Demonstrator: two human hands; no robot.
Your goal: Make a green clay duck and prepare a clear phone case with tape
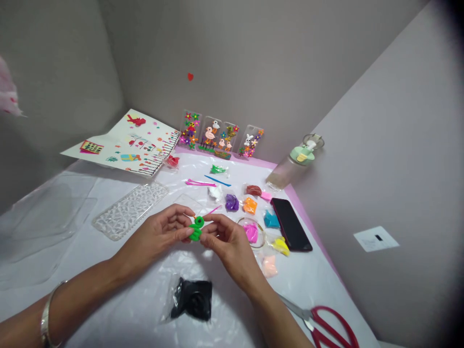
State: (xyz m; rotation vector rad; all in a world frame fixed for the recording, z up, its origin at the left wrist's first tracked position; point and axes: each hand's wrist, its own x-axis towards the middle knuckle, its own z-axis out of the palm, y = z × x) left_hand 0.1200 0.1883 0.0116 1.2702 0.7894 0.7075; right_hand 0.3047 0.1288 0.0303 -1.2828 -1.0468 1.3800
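Note:
A small green clay bird (196,233) with a dark eye and an orange beak is held up over the middle of the table. My left hand (165,228) pinches it from the left, thumb against its body. From the other side, my right hand (226,240) has its thumb and fingertips closed on the same figure. Nearer to me lies a packet of black clay (194,299). A small clear sheet (183,200) and a thin pink stick (214,210) lie just behind my fingers, partly covered.
Packets of coloured clay, such as purple (232,203) and yellow (281,245), lie to the right, beside a phone (291,224). Red-handled scissors (331,326) rest at front right. A textured clear case (130,210) lies left. Decorated phone cases (212,133) and a bottle (292,166) stand behind.

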